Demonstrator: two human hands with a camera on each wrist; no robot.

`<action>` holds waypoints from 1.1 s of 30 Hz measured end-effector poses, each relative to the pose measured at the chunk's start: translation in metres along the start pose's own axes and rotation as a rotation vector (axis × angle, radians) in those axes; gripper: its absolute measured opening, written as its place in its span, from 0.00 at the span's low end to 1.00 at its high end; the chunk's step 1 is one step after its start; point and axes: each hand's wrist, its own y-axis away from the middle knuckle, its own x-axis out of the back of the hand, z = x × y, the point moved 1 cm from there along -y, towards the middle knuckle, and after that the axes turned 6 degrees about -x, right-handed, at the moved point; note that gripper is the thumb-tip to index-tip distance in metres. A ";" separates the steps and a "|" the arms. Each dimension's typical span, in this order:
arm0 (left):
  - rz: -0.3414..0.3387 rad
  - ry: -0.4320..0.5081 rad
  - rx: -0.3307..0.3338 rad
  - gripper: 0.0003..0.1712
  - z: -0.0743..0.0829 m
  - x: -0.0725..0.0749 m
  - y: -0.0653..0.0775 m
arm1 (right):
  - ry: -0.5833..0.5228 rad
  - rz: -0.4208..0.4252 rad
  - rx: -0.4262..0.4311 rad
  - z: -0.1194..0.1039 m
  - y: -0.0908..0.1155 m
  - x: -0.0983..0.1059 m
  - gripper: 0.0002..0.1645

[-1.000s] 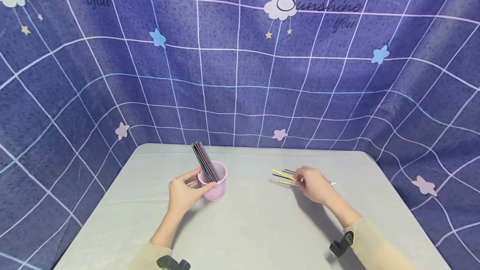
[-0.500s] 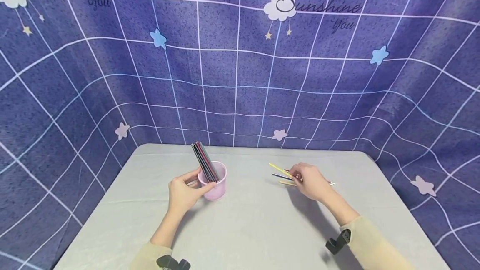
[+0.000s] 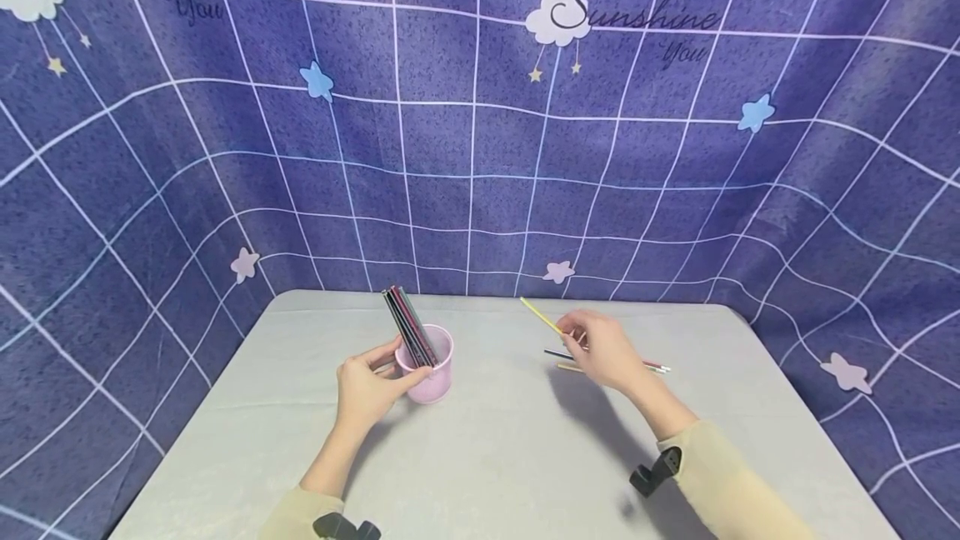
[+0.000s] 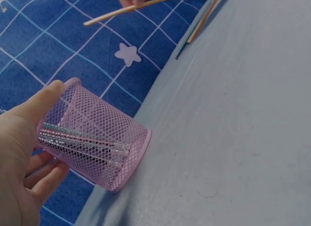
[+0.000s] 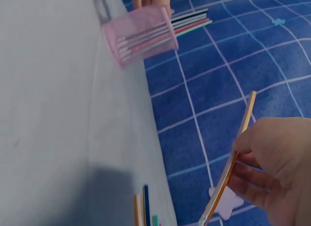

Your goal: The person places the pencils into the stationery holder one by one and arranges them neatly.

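Pink mesh pencil cup (image 3: 433,388): gripped by left hand (image 3: 369,388), fingers curled | Yellow pencil (image 3: 541,316): pinched by right hand (image 3: 603,348), right of cup | Loose pencils (image 4: 204,19): noted right of cup

Pale table (image 3: 487,457): pink mesh cup (image 3: 431,388) upright, loose pencils (image 4: 203,19) lying farther right.

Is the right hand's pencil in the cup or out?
Out: the right hand holds the yellow pencil above the table, apart from the pink cup.
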 end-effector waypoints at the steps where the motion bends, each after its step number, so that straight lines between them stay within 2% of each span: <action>1: -0.001 -0.002 -0.002 0.39 0.000 0.000 0.000 | -0.017 0.006 0.005 -0.003 -0.002 -0.001 0.05; 6: -0.002 0.001 -0.002 0.39 0.001 0.001 0.001 | -0.129 0.049 0.036 -0.024 -0.013 -0.003 0.06; 12: -0.007 -0.003 0.007 0.40 0.001 0.000 0.002 | -0.262 0.108 0.032 -0.049 -0.027 -0.007 0.06; 22: 0.000 0.003 -0.006 0.39 -0.001 0.000 -0.002 | -0.459 0.146 0.086 -0.099 -0.052 -0.010 0.07; 33: 0.001 0.015 -0.009 0.39 0.000 0.000 -0.001 | -0.601 0.093 0.074 -0.131 -0.065 -0.037 0.07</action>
